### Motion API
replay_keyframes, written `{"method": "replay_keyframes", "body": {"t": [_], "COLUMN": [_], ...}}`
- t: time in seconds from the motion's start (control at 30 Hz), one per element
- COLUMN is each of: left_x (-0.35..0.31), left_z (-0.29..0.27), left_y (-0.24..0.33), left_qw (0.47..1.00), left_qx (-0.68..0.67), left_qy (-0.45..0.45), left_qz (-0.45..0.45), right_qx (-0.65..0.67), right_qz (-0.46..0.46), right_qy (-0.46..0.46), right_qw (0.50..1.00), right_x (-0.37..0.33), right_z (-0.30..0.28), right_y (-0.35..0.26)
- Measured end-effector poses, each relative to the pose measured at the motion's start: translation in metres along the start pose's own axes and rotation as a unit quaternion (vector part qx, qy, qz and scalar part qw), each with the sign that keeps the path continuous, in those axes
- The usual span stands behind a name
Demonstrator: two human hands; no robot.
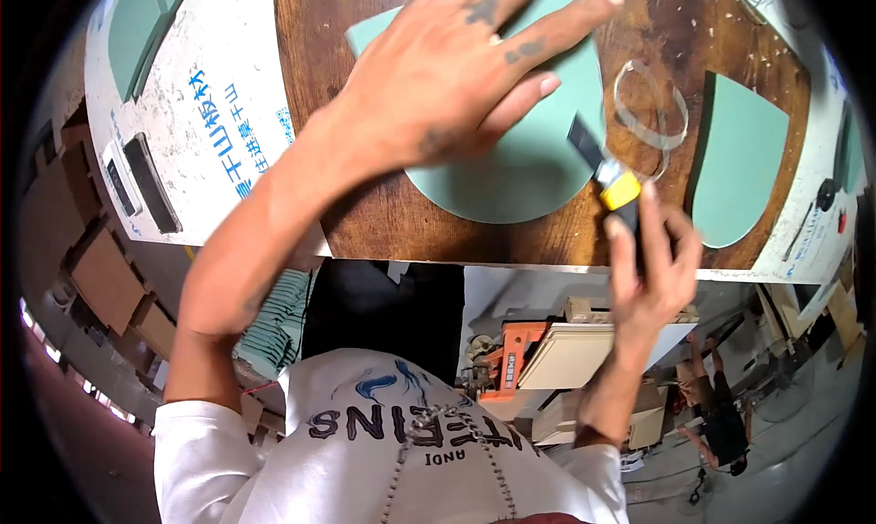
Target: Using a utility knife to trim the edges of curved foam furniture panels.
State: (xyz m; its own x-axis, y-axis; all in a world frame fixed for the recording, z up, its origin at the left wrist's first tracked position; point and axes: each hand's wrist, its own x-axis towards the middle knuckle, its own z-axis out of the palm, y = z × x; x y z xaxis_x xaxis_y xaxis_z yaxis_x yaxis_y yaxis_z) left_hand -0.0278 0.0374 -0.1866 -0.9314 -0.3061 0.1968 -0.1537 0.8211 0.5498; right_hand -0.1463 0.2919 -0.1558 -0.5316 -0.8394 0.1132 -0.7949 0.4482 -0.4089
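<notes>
My left hand (pixel 447 77) lies over a pale green sheet (pixel 511 191) with a rounded near edge, fingers spread and palm down. It hides much of the sheet's middle. A utility knife (pixel 620 188) with a dark blade and a yellow collar is gripped in my right hand (pixel 659 264), beyond the table's front edge. The blade points away from me, its tip over or beside the sheet's right edge; contact I cannot tell. Thin, clear curled strips (pixel 671 141) lie right of the blade. Further right rests a second green piece (pixel 741 164) with a curved outline.
The brown wooden board (pixel 392 237) lies on a white tabletop (pixel 196 31). At the left are another green piece (pixel 141 36) and a dark phone-like slab (pixel 151 182). Below stand stacked green pieces (pixel 274 323) and an orange pallet jack (pixel 520 355). Another person (pixel 725 415) is at lower right.
</notes>
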Motion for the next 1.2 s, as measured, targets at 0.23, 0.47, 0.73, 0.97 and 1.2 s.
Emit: {"method": "replay_keyframes", "body": {"t": [0.23,0.47,0.73,0.97,1.2], "left_x": [0.006,-0.002,-0.01,-0.006,-0.012], "left_z": [0.008,0.012,0.022,0.019,0.019], "left_y": [0.037,0.026,0.013,0.013,0.016], "left_qw": [0.96,0.97,0.973,0.971,0.977], "left_qx": [0.139,0.148,0.141,0.151,0.116], "left_qy": [0.047,0.068,0.13,0.136,0.138], "left_qz": [-0.24,-0.179,-0.13,-0.121,-0.112], "right_qx": [0.027,0.011,-0.002,-0.05,0.13], "right_qz": [0.07,0.031,0.006,-0.015,0.192], "right_qy": [0.018,-0.002,0.018,0.081,0.106], "right_qw": [0.997,0.999,1.0,0.995,0.967], "right_x": [-0.03,-0.015,0.042,0.117,0.095], "right_z": [0.005,0.001,0.015,0.04,0.015], "right_y": [-0.022,-0.008,-0.008,-0.004,-0.01]}}
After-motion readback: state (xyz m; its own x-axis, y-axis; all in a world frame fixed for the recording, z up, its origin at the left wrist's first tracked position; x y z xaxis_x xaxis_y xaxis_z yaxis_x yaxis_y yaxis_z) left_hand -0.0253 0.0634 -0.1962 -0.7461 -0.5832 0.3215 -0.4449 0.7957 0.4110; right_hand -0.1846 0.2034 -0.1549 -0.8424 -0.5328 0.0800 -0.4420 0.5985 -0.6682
